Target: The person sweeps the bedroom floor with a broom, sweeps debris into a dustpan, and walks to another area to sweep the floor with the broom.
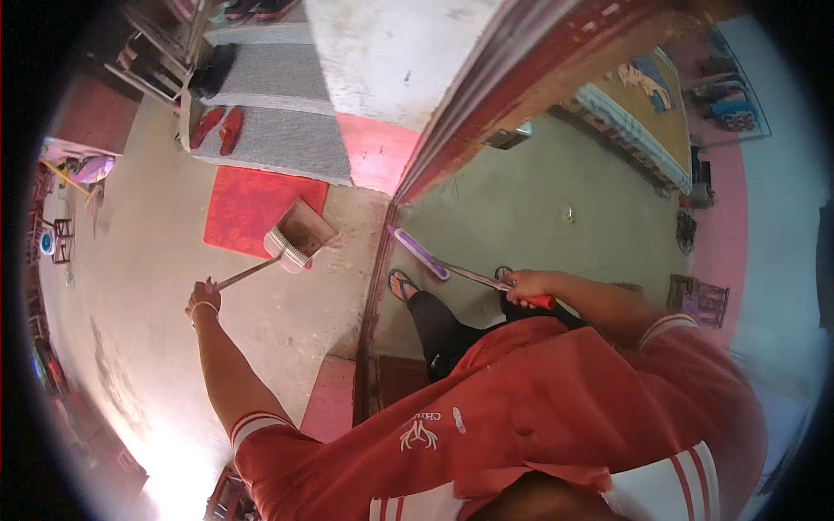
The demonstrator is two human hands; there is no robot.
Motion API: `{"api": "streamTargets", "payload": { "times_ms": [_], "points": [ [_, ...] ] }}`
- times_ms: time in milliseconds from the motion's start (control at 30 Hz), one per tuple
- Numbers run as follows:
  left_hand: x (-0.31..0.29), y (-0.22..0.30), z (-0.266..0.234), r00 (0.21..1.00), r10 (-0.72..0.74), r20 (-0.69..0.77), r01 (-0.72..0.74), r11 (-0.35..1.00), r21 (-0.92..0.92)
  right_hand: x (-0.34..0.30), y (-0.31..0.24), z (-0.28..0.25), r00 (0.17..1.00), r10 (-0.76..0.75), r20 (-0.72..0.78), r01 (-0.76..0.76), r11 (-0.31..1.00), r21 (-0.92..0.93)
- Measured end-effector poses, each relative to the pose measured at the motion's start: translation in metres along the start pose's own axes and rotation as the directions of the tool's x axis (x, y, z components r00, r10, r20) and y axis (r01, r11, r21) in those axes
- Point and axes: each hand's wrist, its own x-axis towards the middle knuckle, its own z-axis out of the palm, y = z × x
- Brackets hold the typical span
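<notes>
While the sill parts broom from dustpan, spills and snags look like our main risks

From the head view, as we look down, our two hands are well apart, each closed around a handle. Our left hand (204, 300) grips the long stick of the dustpan (294, 252), whose pan sits over the near right corner of the red mat (239, 204), its open side facing away from us. We cannot tell whether it rests there or hangs just above. If it does rest there, pulling it sideways could drag or ruck up that corner. Tilting it toward its open side could tip out any sweepings, though we cannot make out what lies inside.

Our right hand (524, 288) is wrapped around the handle of the purple broom (419, 253), near its red end. The broom's head lies across the sill (373, 300) from the dustpan, its far end by the sill's edge; we cannot tell whether they touch. A sweep leftward could catch on that edge, scattering whatever it pushes. The sandalled foot (402, 285) stands just beside the head, so a short pull back might knock the toes.
</notes>
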Motion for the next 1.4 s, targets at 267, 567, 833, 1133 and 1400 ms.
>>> {"api": "streamTargets", "payload": {
  "times_ms": [267, 567, 833, 1133, 1400],
  "points": [
    [-0.118, 0.041, 0.023, 0.965, 0.190, -0.180, -0.225, 0.953, -0.203, 0.013, 0.072, -0.056, 0.991, 0.062, 0.119, -0.092, 0.958, 0.273],
    [-0.293, 0.105, 0.056, 0.817, 0.396, -0.418, -0.362, 0.918, 0.163, -0.029, 0.248, -0.142, 0.998, 0.004, -0.062, 0.033, 0.817, 0.575],
    [-0.437, 0.202, 0.094, 0.926, 0.081, -0.368, -0.196, 0.938, -0.286, -0.013, 0.291, -0.178, 0.957, -0.192, -0.218, 0.289, 0.681, 0.673],
    [-0.486, 0.295, 0.137, 0.956, 0.129, -0.264, -0.256, 0.808, -0.531, 0.117, 0.190, -0.254, 0.894, -0.431, -0.123, 0.285, 0.335, 0.898],
    [-0.481, 0.377, 0.141, 0.922, 0.298, -0.247, -0.385, 0.771, -0.508, 0.108, 0.277, -0.284, 0.933, -0.342, -0.114, 0.215, 0.274, 0.937]
  ]
}}
